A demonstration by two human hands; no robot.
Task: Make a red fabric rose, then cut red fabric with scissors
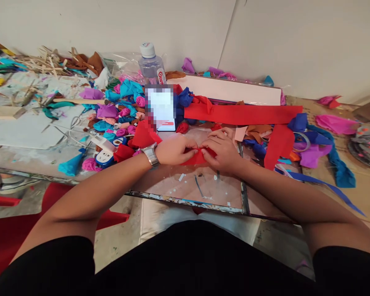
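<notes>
Both my hands meet over a small piece of red crepe paper (pixel 200 156) on a glass pane (pixel 188 185). My left hand (pixel 174 149), with a metal watch on its wrist, pinches the paper's left side with closed fingers. My right hand (pixel 220 151) presses and pinches the right side, fingers curled. A long red paper strip (pixel 243 114) lies just behind the hands, and another red strip (pixel 279 144) hangs to the right.
Crumpled paper pieces in pink, blue, purple and brown (pixel 120 107) cover the table's left middle. A water bottle (pixel 151 65) and a phone (pixel 162 109) stand behind. A white power strip (pixel 103 150) lies left. Wood sticks (pixel 46 59) pile far left. Blue strips (pixel 336 164) trail right.
</notes>
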